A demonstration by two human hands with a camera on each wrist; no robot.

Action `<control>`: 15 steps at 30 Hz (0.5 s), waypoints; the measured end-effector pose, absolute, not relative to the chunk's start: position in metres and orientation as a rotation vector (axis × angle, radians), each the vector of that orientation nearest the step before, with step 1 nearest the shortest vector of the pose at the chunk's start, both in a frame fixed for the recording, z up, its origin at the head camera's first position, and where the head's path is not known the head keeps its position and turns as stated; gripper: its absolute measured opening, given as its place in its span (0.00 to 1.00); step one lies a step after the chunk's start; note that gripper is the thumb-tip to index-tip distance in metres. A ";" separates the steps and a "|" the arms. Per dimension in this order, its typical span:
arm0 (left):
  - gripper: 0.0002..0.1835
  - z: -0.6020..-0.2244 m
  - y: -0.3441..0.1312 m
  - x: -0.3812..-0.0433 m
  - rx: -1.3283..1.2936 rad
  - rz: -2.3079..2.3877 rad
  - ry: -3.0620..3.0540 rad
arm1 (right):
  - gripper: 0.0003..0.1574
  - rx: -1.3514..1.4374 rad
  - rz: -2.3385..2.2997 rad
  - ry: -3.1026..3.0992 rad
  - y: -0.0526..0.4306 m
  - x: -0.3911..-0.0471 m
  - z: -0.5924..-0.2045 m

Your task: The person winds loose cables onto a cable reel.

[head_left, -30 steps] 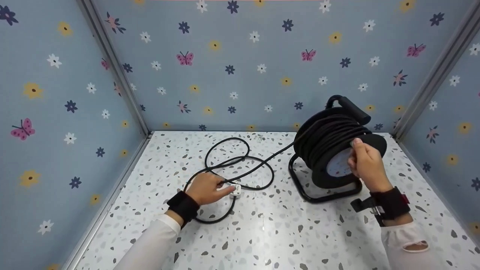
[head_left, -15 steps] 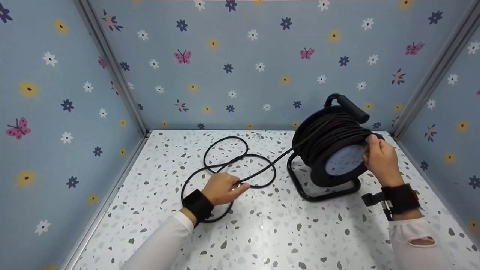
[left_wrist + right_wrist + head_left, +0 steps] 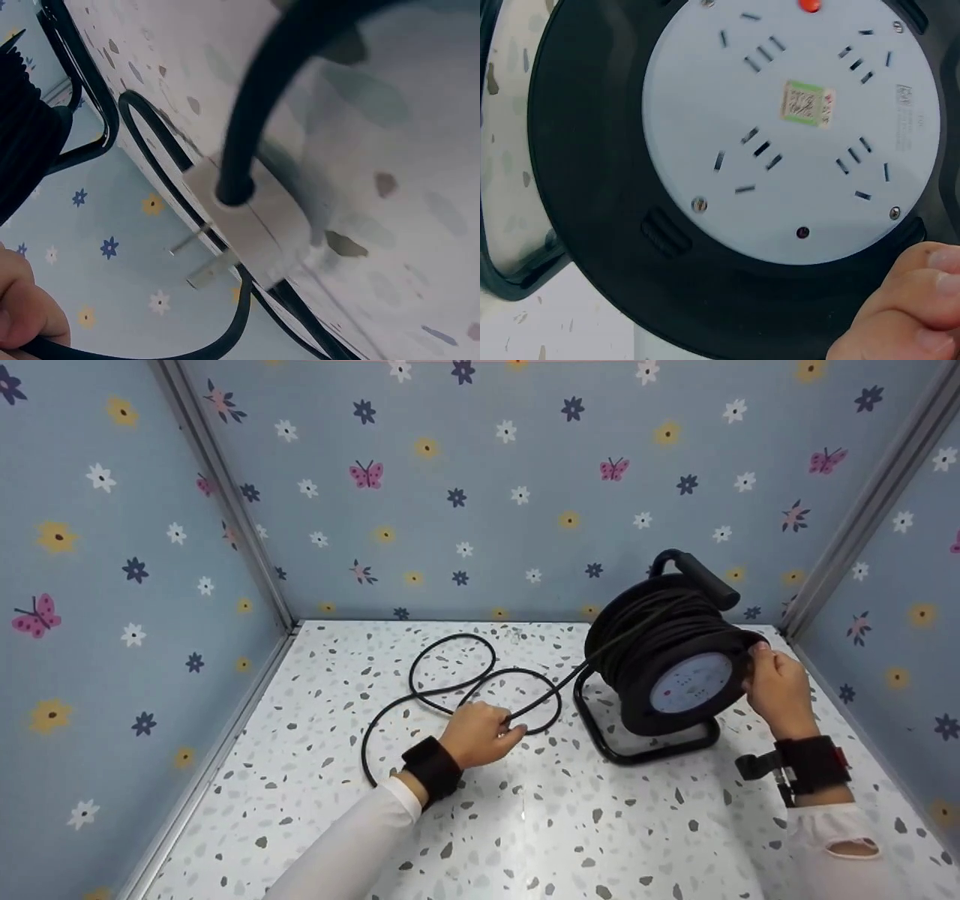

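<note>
My left hand grips a black power cable, which runs up from it to the cable reel. Close below that hand, the left wrist view has the cable's white plug, its metal pins pointing away; the head view hides it. At the near right rim of the reel, my right hand has its fingers curled on the edge. Whatever lies under those fingers is hidden. A pale round socket panel with slots, screws and a red button fills the reel's front.
The reel stands on a black tube frame with a carrying handle on top. Loose cable loops lie on the white speckled table. Flowered blue panels wall in the back and both sides.
My left hand has moved right toward the reel, holding the cable. The right hand has moved right and slightly down with the reel's rim, and the socket panel has turned. The loops have shifted slightly.
</note>
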State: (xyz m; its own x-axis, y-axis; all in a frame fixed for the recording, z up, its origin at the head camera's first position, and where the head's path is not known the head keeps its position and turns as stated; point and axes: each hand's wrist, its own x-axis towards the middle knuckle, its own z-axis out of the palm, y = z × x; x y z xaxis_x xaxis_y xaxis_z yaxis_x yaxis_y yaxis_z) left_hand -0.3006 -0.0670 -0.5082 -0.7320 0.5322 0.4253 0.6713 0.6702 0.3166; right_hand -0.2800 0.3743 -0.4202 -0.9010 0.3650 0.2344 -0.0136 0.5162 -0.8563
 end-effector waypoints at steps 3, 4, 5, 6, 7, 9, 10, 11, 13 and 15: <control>0.29 -0.506 -0.057 -0.303 -0.962 -0.682 -2.596 | 0.36 -0.321 1.224 -2.424 0.381 -0.281 -0.422; 0.30 -0.505 -0.054 -0.304 -0.963 -0.677 -2.605 | 0.36 -0.328 1.180 -2.446 0.383 -0.281 -0.422; 0.30 -0.503 -0.050 -0.305 -0.962 -0.683 -2.611 | 0.36 -0.328 1.137 -2.468 0.385 -0.282 -0.423; 0.29 -0.502 -0.047 -0.306 -0.960 -0.684 -2.615 | 0.37 -0.326 1.101 -2.491 0.388 -0.282 -0.424; 0.29 -0.501 -0.043 -0.307 -0.956 -0.692 -2.618 | 0.37 -0.322 1.077 -2.514 0.390 -0.283 -0.425; 0.28 -0.498 -0.036 -0.309 -0.948 -0.696 -2.622 | 0.37 -0.308 1.058 -2.551 0.394 -0.283 -0.430; 0.27 -0.497 -0.033 -0.309 -0.940 -0.700 -2.624 | 0.38 -0.297 1.060 -2.565 0.397 -0.283 -0.433; 0.26 -0.495 -0.030 -0.309 -0.935 -0.704 -2.625 | 0.39 -0.290 1.067 -2.576 0.399 -0.283 -0.437; 0.25 -0.491 -0.023 -0.309 -0.930 -0.691 -2.623 | 0.39 -0.295 1.083 -2.593 0.401 -0.282 -0.445; 0.23 -0.486 -0.015 -0.310 -0.930 -0.666 -2.620 | 0.38 -0.305 1.086 -2.605 0.403 -0.282 -0.454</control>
